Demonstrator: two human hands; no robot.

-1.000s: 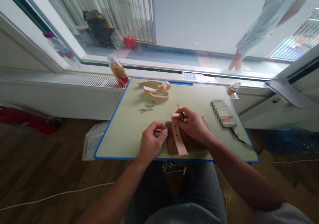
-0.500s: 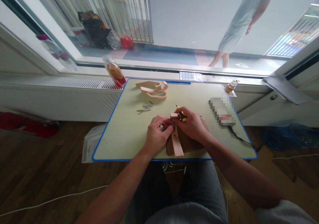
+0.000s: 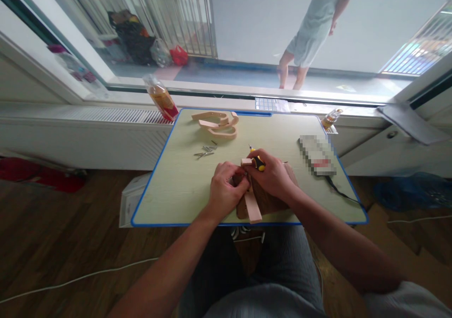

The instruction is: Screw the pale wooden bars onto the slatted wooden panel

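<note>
A pale wooden piece (image 3: 253,208) with a short upright end lies over a dark brown board (image 3: 271,200) at the table's near edge. My right hand (image 3: 273,176) is closed on its far end. A yellow-and-black screwdriver (image 3: 259,164) shows between that hand's thumb and index finger; whether it is gripped or only lies there I cannot tell. My left hand (image 3: 228,188) is closed in a pinch against the piece's left side, its fingertips hiding whatever they hold. Several screws (image 3: 205,152) are scattered to the left, and curved wooden pieces (image 3: 221,132) lie beyond them.
A phone-like device (image 3: 318,154), blurred out, lies at the right of the blue-edged table (image 3: 158,200), with a black strap (image 3: 341,191). Bottles stand behind, one at left (image 3: 162,99) and one at right (image 3: 332,118). Outside the window is a person (image 3: 310,30).
Both hands stay at the wooden piece, with a slight shift of the left fingers and thumb over it. Outside, the person has moved left.
</note>
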